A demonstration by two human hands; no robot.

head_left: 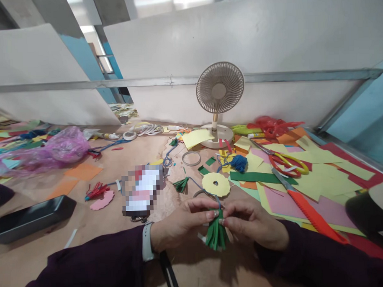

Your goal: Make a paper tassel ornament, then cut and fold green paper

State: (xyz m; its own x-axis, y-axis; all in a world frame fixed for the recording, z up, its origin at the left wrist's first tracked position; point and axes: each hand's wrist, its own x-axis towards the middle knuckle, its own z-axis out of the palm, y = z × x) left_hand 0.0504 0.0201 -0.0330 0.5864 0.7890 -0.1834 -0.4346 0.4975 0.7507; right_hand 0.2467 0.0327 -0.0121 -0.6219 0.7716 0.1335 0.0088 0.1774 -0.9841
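Note:
Between my two hands is a green paper tassel (216,234), its cut strips fanning downward. My left hand (189,219) pinches its top from the left, thumb in front. My right hand (250,221) has thumb and fingertips closed on the tassel's upper right side. A blue cord (196,183) rises from the tassel's top and runs back to a second green tassel (181,185) lying on the table. Just beyond my hands lies a scalloped yellow paper disc (216,185) with a small hole in its middle. A whitish strip shows beside the held tassel's left edge.
A fan (220,90) stands at the back. Scissors (286,162) and an orange-handled cutter (313,210) lie on coloured paper sheets (324,180) at right. A blurred-out phone-like object (144,191), a pink scalloped piece (102,200), a red tassel (99,190) and a black case (33,218) lie left.

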